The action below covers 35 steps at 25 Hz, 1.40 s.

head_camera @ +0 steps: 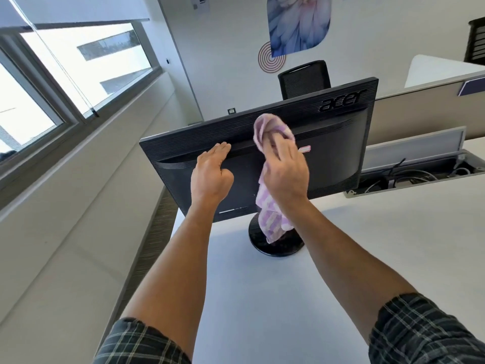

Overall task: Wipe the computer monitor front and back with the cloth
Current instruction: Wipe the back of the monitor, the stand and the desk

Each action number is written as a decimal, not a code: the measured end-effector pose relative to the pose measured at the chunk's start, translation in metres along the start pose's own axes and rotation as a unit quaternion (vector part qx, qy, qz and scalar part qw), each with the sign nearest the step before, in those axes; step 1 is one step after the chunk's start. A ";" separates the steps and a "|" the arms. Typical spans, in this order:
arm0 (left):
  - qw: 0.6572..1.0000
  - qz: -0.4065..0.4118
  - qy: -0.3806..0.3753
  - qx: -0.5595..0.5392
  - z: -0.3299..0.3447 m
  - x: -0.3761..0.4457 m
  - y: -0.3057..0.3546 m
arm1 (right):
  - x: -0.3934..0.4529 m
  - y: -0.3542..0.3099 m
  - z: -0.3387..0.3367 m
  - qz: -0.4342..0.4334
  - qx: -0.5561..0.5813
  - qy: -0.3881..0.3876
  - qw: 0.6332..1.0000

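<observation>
A black monitor (333, 143) stands on a round black base (278, 246) on the white desk, its back panel facing me. My left hand (210, 174) lies flat against the left part of that back panel, fingers straight. My right hand (284, 172) holds a pink and white checked cloth (273, 219) against the middle of the panel. The cloth bunches over my fingertips and its loose end hangs down in front of the stand. The screen side is hidden.
The white desk (367, 258) spreads around the base. A cable trough with wires (409, 177) and a low divider lie to the right. A black office chair (304, 77) stands beyond the monitor. Windows (78, 67) and a ledge run along the left.
</observation>
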State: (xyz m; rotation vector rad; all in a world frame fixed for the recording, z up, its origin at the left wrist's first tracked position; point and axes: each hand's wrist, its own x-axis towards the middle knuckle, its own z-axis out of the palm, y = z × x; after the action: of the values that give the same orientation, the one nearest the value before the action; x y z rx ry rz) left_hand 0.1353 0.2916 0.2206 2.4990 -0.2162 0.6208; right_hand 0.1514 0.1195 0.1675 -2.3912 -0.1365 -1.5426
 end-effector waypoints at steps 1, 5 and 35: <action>1.000 0.002 -0.004 0.004 0.000 0.000 0.002 | 0.001 -0.001 -0.002 0.026 -0.008 -0.005 1.000; 1.000 -0.008 -0.023 0.005 -0.002 -0.001 0.007 | 0.013 -0.022 -0.001 -0.020 0.031 -0.068 0.997; 0.879 -0.277 0.108 -0.373 -0.063 -0.017 -0.115 | 0.036 -0.170 0.038 -0.199 0.058 -0.216 0.954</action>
State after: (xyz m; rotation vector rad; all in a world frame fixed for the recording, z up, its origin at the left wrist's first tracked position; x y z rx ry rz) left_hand 0.1277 0.4229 0.2049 1.6110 0.2949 0.4462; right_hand 0.1602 0.2900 0.2181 -2.6770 -0.8209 -1.0759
